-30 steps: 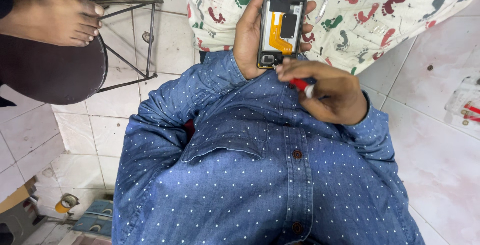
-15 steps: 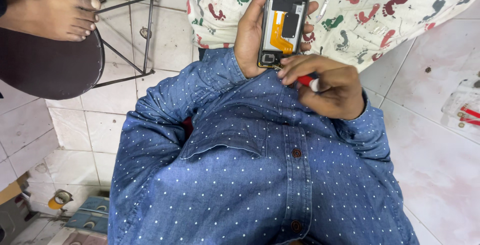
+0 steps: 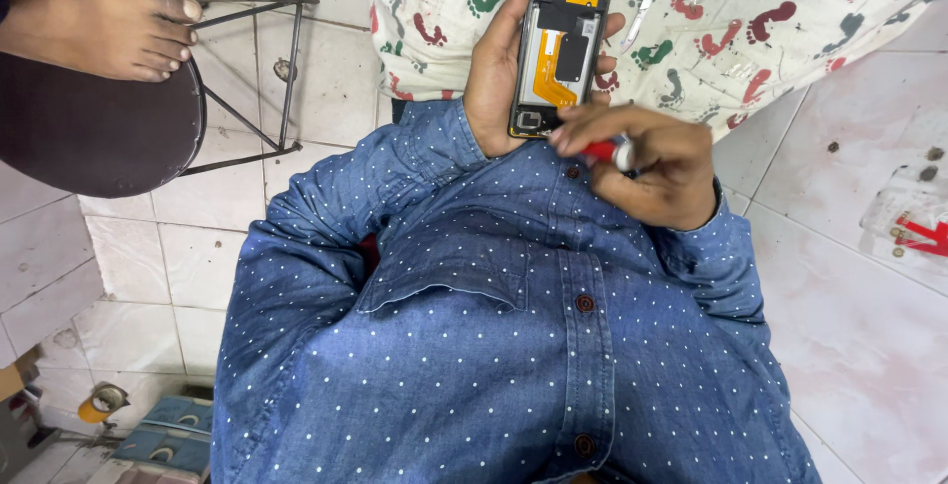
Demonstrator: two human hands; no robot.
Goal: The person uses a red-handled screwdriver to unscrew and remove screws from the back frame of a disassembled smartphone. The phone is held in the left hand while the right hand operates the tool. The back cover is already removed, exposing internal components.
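Note:
My left hand [image 3: 492,79] grips an opened phone [image 3: 564,40] upright by its edges; the back cover is off, showing an orange flex cable and black and yellow internal parts. My right hand [image 3: 660,160] is closed around a small red-handled tool [image 3: 604,151], probably a screwdriver. Its fingertips press at the phone's lower end, and the tool's tip is hidden behind them. Both hands hover just above my blue dotted shirt [image 3: 494,346], over a white cloth [image 3: 790,30] printed with coloured footprints.
Metal tweezers [image 3: 647,0] lie on the cloth right of the phone. A dark round stool [image 3: 89,138] with another person's bare foot [image 3: 89,25] on it stands at left. A clear packet [image 3: 908,217] lies on the tiled floor at right, a blue box [image 3: 158,444] at bottom left.
The view has shifted a little; both hands keep their grip, with the right hand's fingertips edging closer to the phone's lower end.

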